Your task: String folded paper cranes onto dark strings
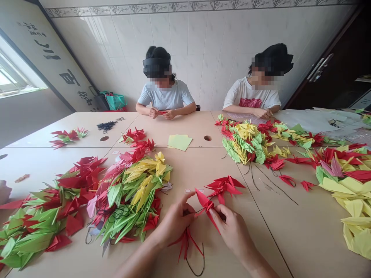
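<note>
My left hand [175, 220] and my right hand [230, 227] are both closed in a pinch on one red folded paper crane [206, 204], held just above the beige table [191, 170]. Another red crane [185, 240] hangs under my left hand with a dark cord [197, 266] looping below it. A few more red cranes [224, 186] lie just beyond my fingers. A big heap of green, yellow and red cranes [130, 197] lies to the left of my hands.
Two people sit across the table, each folding paper. Yellow paper sheets [179, 141] lie mid-table. More crane piles lie at the far centre [249, 143], at right [348, 170] and at far left [68, 137]. Loose cords [269, 181] trail right of centre.
</note>
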Demonstrator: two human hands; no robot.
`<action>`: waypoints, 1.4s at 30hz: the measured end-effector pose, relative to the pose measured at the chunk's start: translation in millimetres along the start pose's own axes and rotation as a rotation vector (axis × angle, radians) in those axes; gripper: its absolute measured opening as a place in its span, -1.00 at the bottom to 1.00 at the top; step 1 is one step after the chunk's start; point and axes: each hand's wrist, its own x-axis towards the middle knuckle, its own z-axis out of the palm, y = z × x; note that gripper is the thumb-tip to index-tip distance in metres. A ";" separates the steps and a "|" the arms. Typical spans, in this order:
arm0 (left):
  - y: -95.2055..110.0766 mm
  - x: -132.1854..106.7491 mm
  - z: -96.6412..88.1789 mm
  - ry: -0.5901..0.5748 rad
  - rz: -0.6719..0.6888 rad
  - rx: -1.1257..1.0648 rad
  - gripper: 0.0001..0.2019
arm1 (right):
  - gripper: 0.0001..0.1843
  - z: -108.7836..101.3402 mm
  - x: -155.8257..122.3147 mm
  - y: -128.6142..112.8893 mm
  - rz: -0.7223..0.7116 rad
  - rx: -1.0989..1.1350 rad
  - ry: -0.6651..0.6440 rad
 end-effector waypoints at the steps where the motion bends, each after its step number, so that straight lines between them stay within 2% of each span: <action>1: 0.3 0.0 -0.7 0.005 -0.003 -0.002 -0.36 | -0.50 -0.3 0.9 3.3 -0.002 -0.033 0.032; 5: 2.9 -0.2 -2.1 0.030 -0.019 0.009 -0.36 | -0.51 0.0 4.4 16.0 -0.041 -0.166 0.147; 9: 4.0 -0.2 -2.7 0.039 -0.018 0.040 -0.38 | -0.54 1.1 7.2 21.9 -0.111 -0.255 0.208; 12: 2.8 0.3 -3.6 0.040 -0.013 0.062 -0.41 | -0.61 -3.0 6.6 17.4 -0.149 -0.283 0.269; 15: 2.2 1.5 -4.3 0.048 -0.013 0.078 -0.43 | -0.60 -12.4 -0.2 5.4 -0.201 -0.274 0.308; 17: 3.3 2.3 -4.7 0.061 -0.013 0.084 -0.44 | -0.62 -16.8 -9.6 -2.5 -0.267 -0.238 0.247; 19: 5.4 2.7 -5.0 0.078 -0.009 0.089 -0.46 | -0.67 -14.3 -22.1 -6.3 -0.354 -0.181 0.089; 21: 7.0 2.9 -5.1 0.088 -0.005 0.088 -0.48 | -0.72 -2.6 -35.3 -4.7 -0.453 -0.141 -0.087; 22: 7.3 2.9 -5.1 0.089 -0.003 0.084 -0.49 | -0.71 6.1 -40.9 -2.2 -0.460 -0.146 -0.108; 24: 6.5 3.2 -4.9 0.087 -0.001 0.074 -0.49 | -0.58 25.2 -48.6 4.3 -0.458 -0.181 0.029; 26: 4.6 3.8 -4.9 0.087 0.003 0.062 -0.49 | -0.48 40.2 -50.6 10.2 -0.445 -0.195 0.059; 28: 2.9 4.7 -5.7 0.093 0.013 0.052 -0.49 | -0.44 45.8 -47.8 13.8 -0.416 -0.202 0.075; 36: 6.7 5.3 -12.1 0.204 0.043 -0.001 -0.47 | -0.54 15.8 -28.1 15.2 -0.269 -0.128 0.093; 42: 15.3 2.0 -11.2 0.247 0.010 -0.060 -0.44 | -0.58 5.6 -23.3 9.1 -0.221 -0.016 0.091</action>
